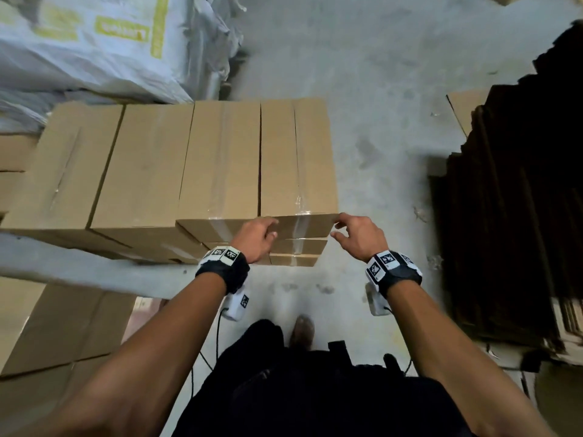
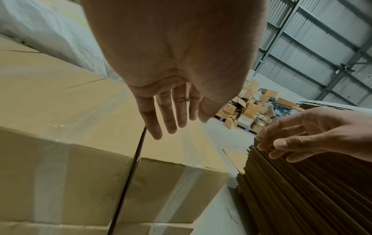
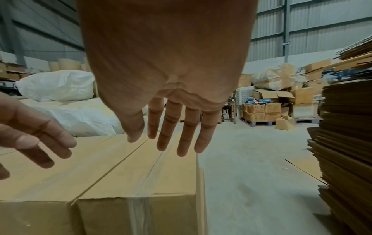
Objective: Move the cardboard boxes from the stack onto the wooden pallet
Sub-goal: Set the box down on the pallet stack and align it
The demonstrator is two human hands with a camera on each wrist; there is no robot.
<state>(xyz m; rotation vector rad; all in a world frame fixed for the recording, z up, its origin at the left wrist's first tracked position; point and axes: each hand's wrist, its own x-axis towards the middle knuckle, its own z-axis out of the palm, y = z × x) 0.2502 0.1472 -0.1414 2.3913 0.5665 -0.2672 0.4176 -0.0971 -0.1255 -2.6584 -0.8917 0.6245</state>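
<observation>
A stack of taped brown cardboard boxes (image 1: 195, 165) stands in front of me, several boxes side by side on top. The rightmost top box (image 1: 298, 159) (image 2: 173, 160) (image 3: 141, 174) is long and narrow, with clear tape along its seam. My left hand (image 1: 266, 230) (image 2: 171, 117) hovers at that box's near left corner with fingers straight and spread, holding nothing. My right hand (image 1: 339, 228) (image 3: 171, 139) hovers at its near right corner, fingers also spread and apart from the cardboard. The wooden pallet is not in view.
White bulk bags (image 1: 94, 42) lie behind the stack. A tall dark pile of flattened cardboard sheets (image 1: 511, 200) stands on the right. More boxes (image 1: 60, 326) sit low at my left. Bare concrete floor (image 1: 378, 121) runs between the stack and the sheets.
</observation>
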